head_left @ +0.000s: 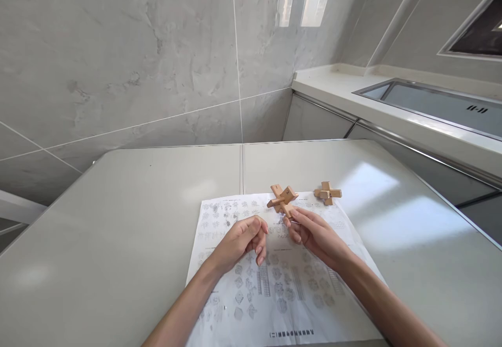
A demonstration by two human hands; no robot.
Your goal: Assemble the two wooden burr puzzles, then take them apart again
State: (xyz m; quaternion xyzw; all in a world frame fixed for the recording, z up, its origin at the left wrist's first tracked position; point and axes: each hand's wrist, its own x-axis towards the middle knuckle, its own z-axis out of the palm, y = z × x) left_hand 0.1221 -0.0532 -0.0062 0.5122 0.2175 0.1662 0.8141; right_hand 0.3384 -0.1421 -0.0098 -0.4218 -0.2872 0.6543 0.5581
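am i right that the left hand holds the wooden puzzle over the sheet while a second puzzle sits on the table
Not quite: the head view shows the right hand holding the wooden puzzle over the printed sheet. The left hand is curled, its grip empty. The second puzzle does sit on the table.

Head view position: worn on the person's head, above the near edge of the grey table [117,221].
Head view direction: forward and down, toward the tiled wall [117,59].
Head view nearness: close; both forearms enter from the bottom edge, over the instruction sheet [282,294].
Shared scene: a single view only.
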